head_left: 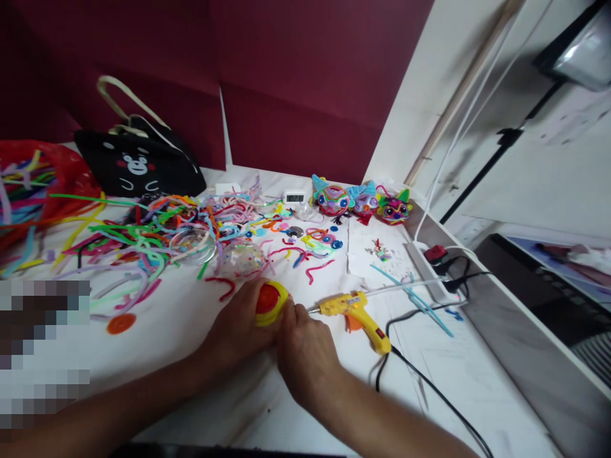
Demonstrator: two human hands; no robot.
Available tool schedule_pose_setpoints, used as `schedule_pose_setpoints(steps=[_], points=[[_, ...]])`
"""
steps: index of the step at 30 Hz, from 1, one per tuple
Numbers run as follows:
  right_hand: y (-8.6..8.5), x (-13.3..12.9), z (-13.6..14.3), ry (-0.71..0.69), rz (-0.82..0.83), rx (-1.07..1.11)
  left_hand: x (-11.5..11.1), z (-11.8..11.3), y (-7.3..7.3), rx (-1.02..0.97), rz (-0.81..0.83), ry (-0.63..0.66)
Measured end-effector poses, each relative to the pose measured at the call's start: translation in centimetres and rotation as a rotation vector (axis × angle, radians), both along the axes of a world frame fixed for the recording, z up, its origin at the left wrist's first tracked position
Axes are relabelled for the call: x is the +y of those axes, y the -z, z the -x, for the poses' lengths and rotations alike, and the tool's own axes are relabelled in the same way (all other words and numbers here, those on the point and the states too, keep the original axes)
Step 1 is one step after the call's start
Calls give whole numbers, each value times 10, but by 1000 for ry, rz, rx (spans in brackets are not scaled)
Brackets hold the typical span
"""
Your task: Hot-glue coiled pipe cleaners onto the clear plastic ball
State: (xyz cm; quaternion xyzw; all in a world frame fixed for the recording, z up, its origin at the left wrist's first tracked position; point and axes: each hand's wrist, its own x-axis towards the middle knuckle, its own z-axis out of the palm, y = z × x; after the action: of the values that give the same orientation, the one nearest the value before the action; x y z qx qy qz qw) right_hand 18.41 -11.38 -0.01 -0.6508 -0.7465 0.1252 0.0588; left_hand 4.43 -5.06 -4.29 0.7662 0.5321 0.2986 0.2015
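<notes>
My left hand (238,321) is wrapped round a small round coil of fuzzy pipe cleaner (268,303), red in the middle with a yellow rim. The coil is held a little above the white table. At its right edge, the fingers of my right hand (305,346) are curled and pressed together. What they pinch is hidden behind the knuckles. Just right of that hand lies a yellow glue gun (351,305), its metal nozzle pointing at my fingers and a glue stick (401,286) in its back. An orange coiled disc (121,323) lies on the table to the left.
Loose pipe cleaners (157,235) are heaped at the left and centre, near a black bag (143,165). Several decorated animal-face balls (333,198) stand at the back, beside a small digital clock (294,197). A power strip (432,273) and black cord (439,391) lie right.
</notes>
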Motion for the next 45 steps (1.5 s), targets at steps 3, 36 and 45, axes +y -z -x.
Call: schedule_pose_setpoints(steps=[3,36,45], points=[[2,-1,0,-6,-30,-17,1,8,-6,24,10,78],[-6,-1,-13,19,16,100,56,36,-14,57,99,719],[-6,-5,-19,64,14,235,36,29,4,98,3,604]])
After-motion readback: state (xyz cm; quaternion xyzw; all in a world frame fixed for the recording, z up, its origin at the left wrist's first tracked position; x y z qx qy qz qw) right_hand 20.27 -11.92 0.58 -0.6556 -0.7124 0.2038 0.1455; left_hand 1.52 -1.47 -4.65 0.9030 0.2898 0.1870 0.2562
